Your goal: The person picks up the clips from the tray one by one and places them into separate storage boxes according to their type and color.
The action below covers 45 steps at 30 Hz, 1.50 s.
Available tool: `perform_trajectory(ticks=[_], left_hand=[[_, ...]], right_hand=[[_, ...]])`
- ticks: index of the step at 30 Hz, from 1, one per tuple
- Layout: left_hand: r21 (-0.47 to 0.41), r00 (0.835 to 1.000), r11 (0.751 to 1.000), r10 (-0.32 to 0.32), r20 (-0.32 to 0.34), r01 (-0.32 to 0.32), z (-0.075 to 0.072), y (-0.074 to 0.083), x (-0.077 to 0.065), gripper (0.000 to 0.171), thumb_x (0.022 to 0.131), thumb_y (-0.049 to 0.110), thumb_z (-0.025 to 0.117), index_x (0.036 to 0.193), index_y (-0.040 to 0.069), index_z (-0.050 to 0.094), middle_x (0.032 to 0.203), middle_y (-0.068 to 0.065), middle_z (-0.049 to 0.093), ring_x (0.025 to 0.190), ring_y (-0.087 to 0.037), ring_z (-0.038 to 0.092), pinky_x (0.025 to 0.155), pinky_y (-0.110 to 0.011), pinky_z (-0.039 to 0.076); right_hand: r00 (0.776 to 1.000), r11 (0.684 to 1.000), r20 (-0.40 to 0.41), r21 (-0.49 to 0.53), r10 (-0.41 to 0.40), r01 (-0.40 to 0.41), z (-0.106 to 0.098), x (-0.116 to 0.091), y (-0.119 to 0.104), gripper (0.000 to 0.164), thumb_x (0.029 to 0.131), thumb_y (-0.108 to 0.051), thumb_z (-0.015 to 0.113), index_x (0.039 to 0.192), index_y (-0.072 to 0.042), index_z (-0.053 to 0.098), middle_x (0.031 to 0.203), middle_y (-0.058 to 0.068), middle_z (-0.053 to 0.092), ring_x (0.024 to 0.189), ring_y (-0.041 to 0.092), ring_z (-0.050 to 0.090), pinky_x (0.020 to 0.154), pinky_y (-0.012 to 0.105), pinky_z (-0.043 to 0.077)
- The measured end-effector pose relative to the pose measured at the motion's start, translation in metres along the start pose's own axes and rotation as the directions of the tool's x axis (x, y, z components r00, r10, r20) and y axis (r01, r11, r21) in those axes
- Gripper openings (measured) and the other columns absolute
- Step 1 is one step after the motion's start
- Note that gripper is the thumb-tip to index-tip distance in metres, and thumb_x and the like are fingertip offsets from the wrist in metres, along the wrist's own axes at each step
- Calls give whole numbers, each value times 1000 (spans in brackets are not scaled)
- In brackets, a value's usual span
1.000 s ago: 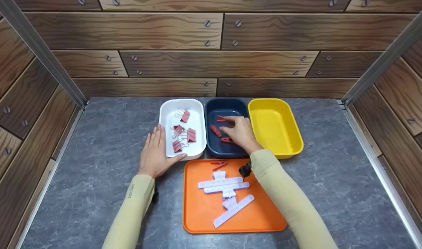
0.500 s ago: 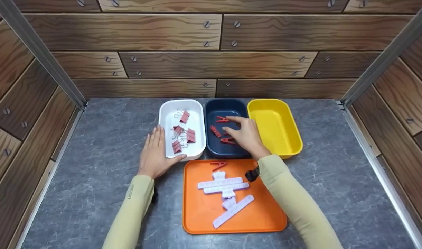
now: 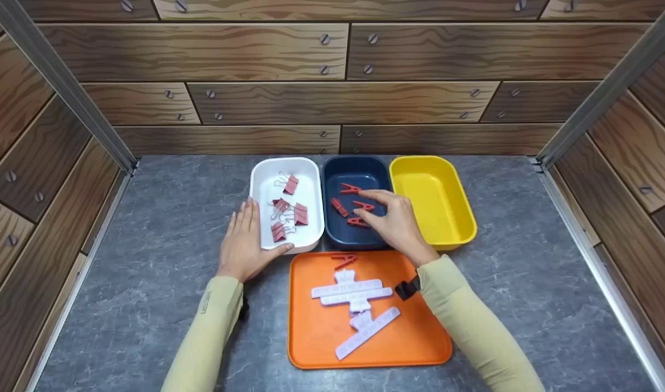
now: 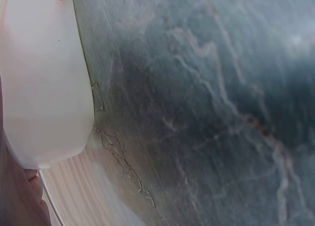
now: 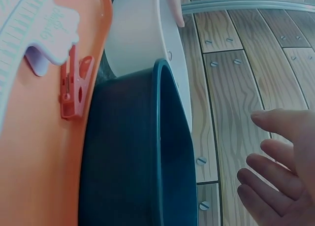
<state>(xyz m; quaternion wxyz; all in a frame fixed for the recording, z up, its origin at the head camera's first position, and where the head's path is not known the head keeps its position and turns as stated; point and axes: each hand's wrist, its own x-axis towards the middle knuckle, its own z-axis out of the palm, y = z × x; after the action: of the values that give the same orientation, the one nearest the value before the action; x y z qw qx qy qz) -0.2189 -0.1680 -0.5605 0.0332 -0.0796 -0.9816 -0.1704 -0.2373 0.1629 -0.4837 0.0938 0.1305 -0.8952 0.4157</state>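
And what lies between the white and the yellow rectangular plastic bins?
A dark blue rectangular plastic bin with four red clothespin-like clips inside, as the head view shows.

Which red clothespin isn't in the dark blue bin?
The red clothespin on the orange tray, at its far edge, beyond the lilac clips; the other four lie inside the dark blue bin.

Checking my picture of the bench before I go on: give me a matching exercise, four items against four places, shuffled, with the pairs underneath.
Items
1. Binder clips
2. Lilac long-bar clips
3. Left hand
4. Right hand

Places
A. Partly over the dark blue bin
B. On the orange tray
C. At the outside of the white bin
D. Inside the white bin

Pairs: 1-D, 2-B, 3-C, 4-A
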Motion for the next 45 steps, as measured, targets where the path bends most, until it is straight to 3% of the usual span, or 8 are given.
perform_trajectory(ticks=[8,15,27,32,37,45], left_hand=[[5,1000,1000,-12,3,12,1,0,1,133,76,95,43,162,0,9,168,-18,9,154,-32,8,125,-42,4],[-1,1000,1000,-6,-6,6,2,1,1,132,76,93,47,162,-1,10,168,-19,10,154,-32,8,125,-43,3],[6,1000,1000,1,-2,-1,0,0,0,133,76,95,41,161,-2,9,168,-19,10,154,-32,8,125,-42,2],[5,1000,1000,-1,1,1,0,1,0,134,75,95,42,162,-1,9,168,-19,8,154,-32,7,125,-42,3],[4,1000,1000,-7,3,7,-1,0,0,133,76,95,43,162,-1,8,168,-18,7,154,-31,6,124,-41,2],[4,1000,1000,-3,1,3,0,0,0,133,75,95,42,162,-1,9,168,-18,8,154,-32,7,125,-43,2]], right_hand=[[999,999,1,9,-40,40,-4,-16,1,41,87,-23,84,125,-12,75,125,3,70,119,24,62,105,44,49],[993,992,10,36,-122,121,-5,-31,2,39,86,-22,85,123,-12,76,121,-1,72,115,20,65,102,41,52],[973,981,126,52,-192,187,5,-53,11,32,87,-17,84,118,-17,78,118,-5,72,113,13,65,99,37,53],[957,976,196,52,-216,210,12,-59,16,33,87,-18,84,119,-12,78,115,-5,73,110,11,66,97,34,54],[947,968,204,73,-249,239,17,-62,19,33,87,-13,83,119,-9,77,114,-3,74,108,11,67,95,33,55],[930,982,317,27,-183,185,22,-68,24,33,89,-15,81,122,-11,77,116,-3,74,111,12,66,98,37,54]])
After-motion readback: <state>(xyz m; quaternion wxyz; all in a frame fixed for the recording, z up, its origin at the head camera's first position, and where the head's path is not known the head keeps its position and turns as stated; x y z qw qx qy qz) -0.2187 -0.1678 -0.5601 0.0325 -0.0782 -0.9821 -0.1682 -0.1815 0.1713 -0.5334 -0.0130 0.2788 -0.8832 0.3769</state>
